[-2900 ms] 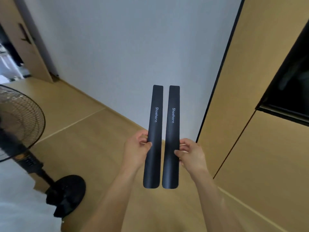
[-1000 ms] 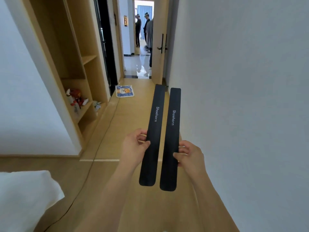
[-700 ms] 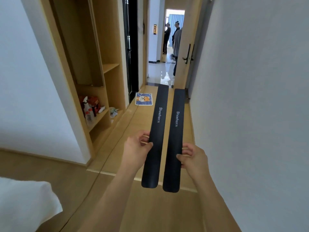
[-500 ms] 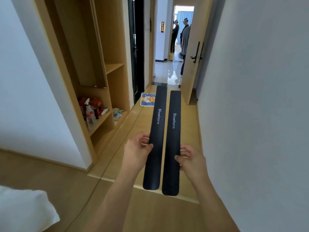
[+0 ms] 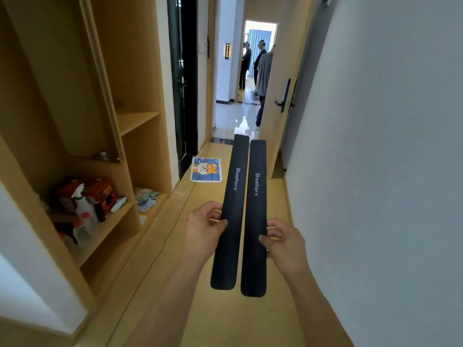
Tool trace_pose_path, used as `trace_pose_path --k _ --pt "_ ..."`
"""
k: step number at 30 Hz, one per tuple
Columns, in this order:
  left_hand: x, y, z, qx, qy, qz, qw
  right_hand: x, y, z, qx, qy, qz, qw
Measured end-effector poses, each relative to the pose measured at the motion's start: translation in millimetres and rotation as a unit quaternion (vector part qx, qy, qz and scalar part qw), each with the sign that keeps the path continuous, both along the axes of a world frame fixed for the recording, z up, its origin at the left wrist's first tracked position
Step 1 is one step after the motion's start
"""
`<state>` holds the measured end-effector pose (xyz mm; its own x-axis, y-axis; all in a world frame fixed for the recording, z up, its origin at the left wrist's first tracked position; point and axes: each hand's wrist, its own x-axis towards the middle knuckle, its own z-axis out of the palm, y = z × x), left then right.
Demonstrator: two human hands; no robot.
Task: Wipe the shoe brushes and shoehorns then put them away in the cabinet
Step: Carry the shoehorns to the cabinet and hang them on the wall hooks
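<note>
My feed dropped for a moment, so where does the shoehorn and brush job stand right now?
Done: cannot confirm any wiping; no cloth shows. In hand: the left hand pinches the left shoehorn and the right hand pinches the right shoehorn, side by side in the hallway. Left: both shoehorns are not yet stored; the open cabinet stands to the left. No shoe brushes are visible.

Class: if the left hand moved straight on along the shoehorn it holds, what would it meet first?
Probably nothing nearby: the left hand and its shoehorn point down the open corridor toward the far doorway; depth is unclear.
</note>
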<state>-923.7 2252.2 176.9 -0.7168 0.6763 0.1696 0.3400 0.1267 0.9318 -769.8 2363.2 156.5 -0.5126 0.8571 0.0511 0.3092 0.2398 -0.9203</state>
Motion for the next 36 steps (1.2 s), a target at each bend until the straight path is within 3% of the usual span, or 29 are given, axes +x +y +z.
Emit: trace_pose_path --k 9,16,24,36 --pt "-137 131 -8 -0.006 -0.008 0.011 1.0 -139 131 -6 0.008 0.009 0.023 1.0" --pt "-245 222 -20 -0.009 -0.002 0.07 0.997 -269 240 -22 -0.011 0.025 0.085 0.996" --pt "-378 333 11 -0.006 0.009 0.164 0.986 -432 376 1 -0.029 0.052 0.18 0.982" --pt "-569 421 -14 0.009 0.021 0.271 0.962 -649 480 -15 -0.024 0.058 0.276 0.959"
